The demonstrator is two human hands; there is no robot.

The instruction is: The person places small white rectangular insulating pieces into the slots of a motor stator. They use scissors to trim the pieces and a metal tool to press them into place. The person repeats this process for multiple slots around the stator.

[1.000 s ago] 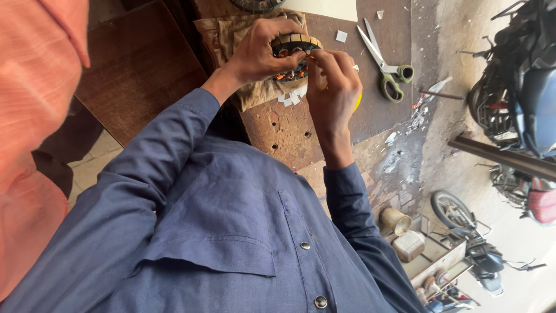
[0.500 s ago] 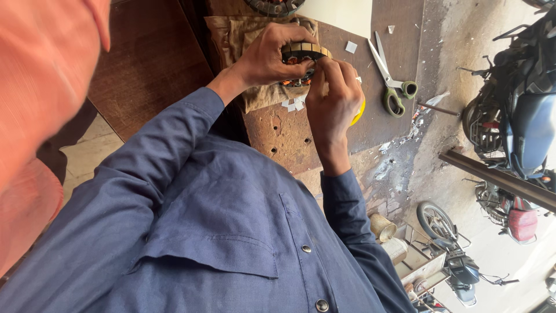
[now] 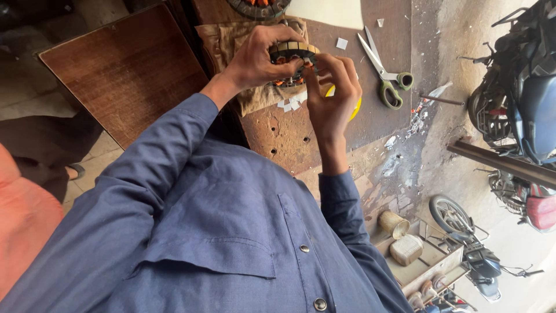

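Gripped in the left hand (image 3: 260,61) is a stator (image 3: 292,58), a ring-shaped part with a banded metal rim and orange copper windings; the fingers are curled over its top edge and it is held just above the desk (image 3: 284,136). The right hand (image 3: 333,93) is closed against the stator's lower side, fingertips pinched at the windings; what is pinched there cannot be told. A yellow object (image 3: 354,107) shows partly behind the right palm.

Both forearms are raised from blue shirt sleeves (image 3: 174,174), wrists bent inward so that the hands meet over a crumpled brown cloth (image 3: 231,46). Small white paper scraps (image 3: 291,104) lie on the cloth's edge, under the hands. The desk is of rusty, pitted metal with drilled holes. Scissors (image 3: 385,75) with green handles lie open, well apart to the right of the hands. A second wound part (image 3: 258,6) is seen at the top edge. A dark wooden board (image 3: 121,69) lies beside the desk. Motorcycles (image 3: 521,87) stand on the dusty floor beyond, and an orange garment (image 3: 23,226) fills the lower left corner.
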